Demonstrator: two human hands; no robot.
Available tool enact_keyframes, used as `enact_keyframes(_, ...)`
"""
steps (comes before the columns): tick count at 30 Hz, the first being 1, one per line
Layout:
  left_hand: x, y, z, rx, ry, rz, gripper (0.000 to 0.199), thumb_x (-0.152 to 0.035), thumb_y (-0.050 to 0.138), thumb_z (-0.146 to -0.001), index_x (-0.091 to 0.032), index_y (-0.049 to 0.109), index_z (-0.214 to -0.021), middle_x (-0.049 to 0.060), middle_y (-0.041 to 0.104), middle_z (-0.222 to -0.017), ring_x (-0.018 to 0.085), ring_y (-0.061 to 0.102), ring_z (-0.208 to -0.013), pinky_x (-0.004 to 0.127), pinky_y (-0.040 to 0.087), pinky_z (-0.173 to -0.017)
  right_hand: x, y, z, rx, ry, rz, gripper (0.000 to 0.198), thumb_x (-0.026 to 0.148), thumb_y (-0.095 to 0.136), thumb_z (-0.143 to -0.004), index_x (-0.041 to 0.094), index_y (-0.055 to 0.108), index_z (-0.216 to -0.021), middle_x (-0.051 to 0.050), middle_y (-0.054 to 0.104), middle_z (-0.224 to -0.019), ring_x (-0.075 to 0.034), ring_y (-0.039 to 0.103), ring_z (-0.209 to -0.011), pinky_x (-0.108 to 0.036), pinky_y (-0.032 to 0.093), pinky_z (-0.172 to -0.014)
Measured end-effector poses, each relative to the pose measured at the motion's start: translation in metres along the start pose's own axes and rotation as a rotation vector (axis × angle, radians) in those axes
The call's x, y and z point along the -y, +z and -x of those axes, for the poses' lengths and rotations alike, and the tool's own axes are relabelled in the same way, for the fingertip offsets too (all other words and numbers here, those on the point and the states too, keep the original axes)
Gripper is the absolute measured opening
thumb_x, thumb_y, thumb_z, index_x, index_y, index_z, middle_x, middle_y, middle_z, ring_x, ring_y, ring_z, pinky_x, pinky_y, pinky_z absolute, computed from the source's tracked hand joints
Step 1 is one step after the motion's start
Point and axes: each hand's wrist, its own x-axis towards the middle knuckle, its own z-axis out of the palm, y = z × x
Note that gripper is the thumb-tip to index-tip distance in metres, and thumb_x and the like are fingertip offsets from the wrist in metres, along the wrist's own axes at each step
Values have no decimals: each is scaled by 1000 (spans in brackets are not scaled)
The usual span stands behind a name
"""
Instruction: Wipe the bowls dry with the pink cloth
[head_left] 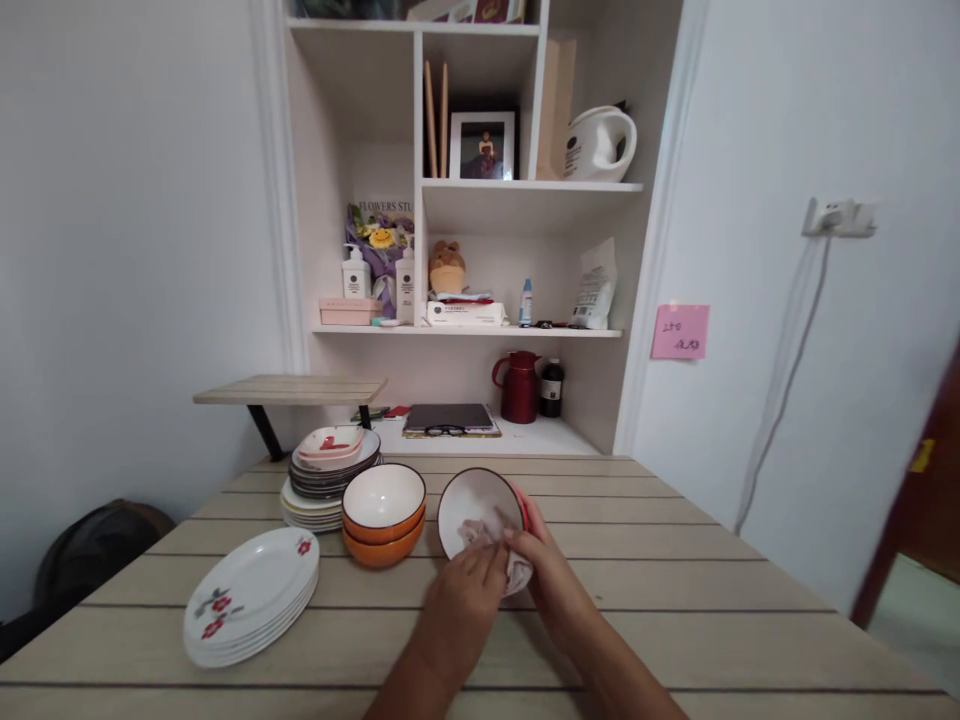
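Observation:
Tilted toward me is a bowl (466, 496) with a white inside, a dark rim and a bit of red on its outer side. My right hand (553, 575) grips its right side, fingers behind the wall and thumb near the rim. A crumpled pale cloth (519, 572) lies partly inside the bowl and hangs over its near edge. Fingers of my left hand (466, 590) are closed on this cloth and press it against the inside. Just left of the bowl stand stacked orange bowls (382, 548), white within.
Oval white plates (255, 580) with red flowers are stacked at the front left. Behind them rises a pile of round plates (311, 515) topped by small square dishes (330, 445). A raised wooden shelf (289, 390) stands at the back left. A red jug (519, 388) stands in the cabinet.

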Motion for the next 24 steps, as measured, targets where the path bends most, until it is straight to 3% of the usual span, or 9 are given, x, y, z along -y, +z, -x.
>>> enact_keyframes(4, -4, -2, -5, 128, 42, 132, 41, -16, 32, -109, -13, 56, -142, 9, 76, -117, 20, 71, -110, 35, 59, -97, 8, -5, -2, -142, 86, -9, 80, 29, 76, -68, 26, 52, -144, -4, 80, -96, -29, 74, -86, -38, 55, -82)
enact_keyframes(9, -2, 10, -1, 211, 24, 97, 33, -20, 47, -107, -29, 63, -135, 2, 75, -120, 18, 68, -116, 45, 44, -116, 26, -21, -6, -153, 26, 132, 64, 27, 73, -63, 24, 68, -126, -6, 80, -111, -32, 72, -102, -37, 54, -82)
enact_keyframes(12, -1, 15, 2, 181, 26, -8, 24, -20, 52, -105, -25, 68, -122, 3, 75, -122, 20, 66, -122, 47, 41, -118, 33, -30, -7, -122, -27, 181, 55, 26, 71, -64, 24, 72, -120, -6, 79, -116, -34, 68, -112, -39, 53, -89)
enact_keyframes(16, 1, 14, 3, 70, 15, -115, 26, -13, 44, -105, -16, 70, -108, 8, 77, -115, 22, 70, -117, 44, 49, -112, 33, -33, -5, -100, -10, 182, 61, 23, 73, -65, 28, 70, -126, -4, 77, -124, -34, 67, -115, -41, 53, -93)
enact_keyframes(24, 6, 10, 4, -2, 21, -91, 28, -9, 43, -104, -14, 70, -113, 11, 77, -118, 22, 70, -118, 42, 54, -108, 23, -27, 2, -130, -41, 98, 82, 24, 80, -66, 32, 57, -145, -5, 78, -122, -33, 68, -117, -40, 55, -90)
